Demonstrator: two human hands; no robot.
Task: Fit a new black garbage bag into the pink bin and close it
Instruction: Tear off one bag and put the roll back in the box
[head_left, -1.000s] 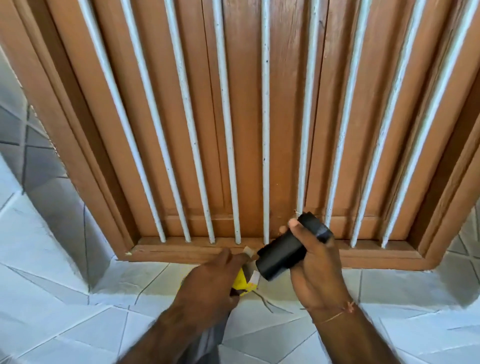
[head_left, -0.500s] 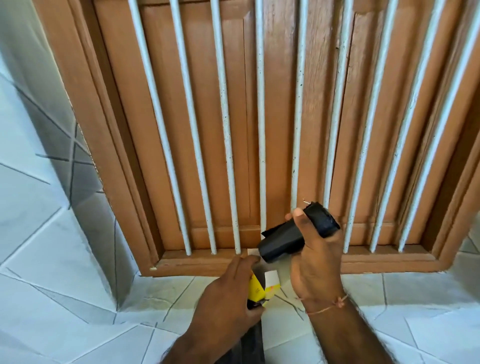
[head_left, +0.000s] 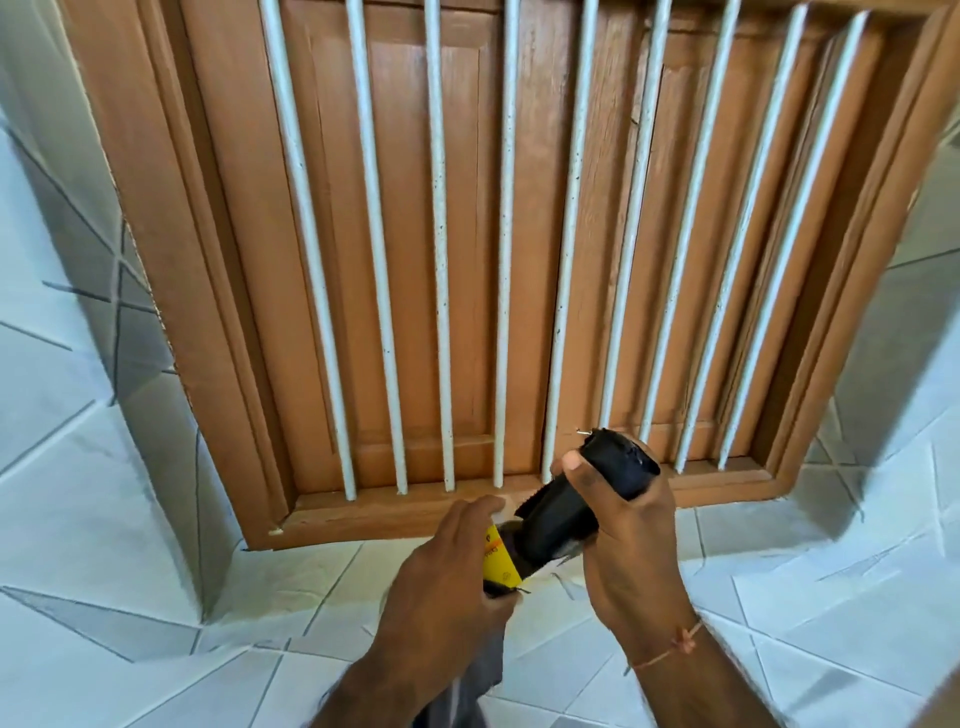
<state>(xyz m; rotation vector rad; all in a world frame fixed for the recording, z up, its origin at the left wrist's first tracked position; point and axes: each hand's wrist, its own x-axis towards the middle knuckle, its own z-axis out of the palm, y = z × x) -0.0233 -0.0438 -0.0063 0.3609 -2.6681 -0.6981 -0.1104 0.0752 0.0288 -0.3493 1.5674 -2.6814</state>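
The left hand (head_left: 447, 587) has its fingers pinched on a yellow label (head_left: 497, 561) and black plastic trailing below. Just beyond its fingertips, the right hand (head_left: 631, 540) wraps its fingers around the roll of black garbage bags (head_left: 582, 499), thumb on top. Behind both stand white bars (head_left: 441, 260) before a brown wooden shutter (head_left: 405, 208)

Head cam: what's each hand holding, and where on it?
Right hand grips the black bag roll around its middle. Left hand pinches the yellow label and dark bag material at the roll's lower end.
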